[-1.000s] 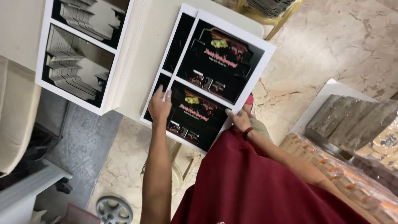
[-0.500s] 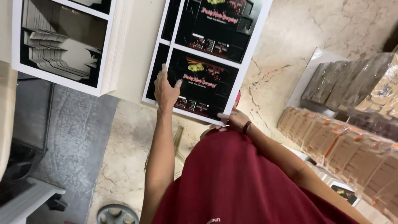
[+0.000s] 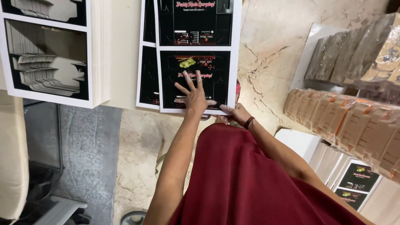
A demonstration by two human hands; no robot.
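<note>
Printed sheets (image 3: 196, 54), black with white borders and box-shaped artwork, lie in a small pile on the pale counter (image 3: 123, 50), the top sheet slightly skewed over the one beneath, whose left edge shows. The left hand (image 3: 193, 96) rests flat on the lower panel of the top sheet, fingers spread wide and pressing down, gripping nothing. The right hand (image 3: 234, 113) sits at the sheet's near right corner, fingers partly curled at the edge; whether it pinches the paper or only touches it cannot be told from this angle. A thicker stack of similar sheets (image 3: 50, 54) stands to the left on the same counter, and wrapped brown bundles (image 3: 354, 121) sit on the right above more printed stock (image 3: 354, 181). The near edge of the top sheet looks to sit at the counter's rim, so a careless pull could send it sliding toward the marble floor (image 3: 275, 54). Uneven pressure from the flat palm could also drag the sheet askew or crease the glossy surface, and lifting from one corner alone could bend it.
</note>
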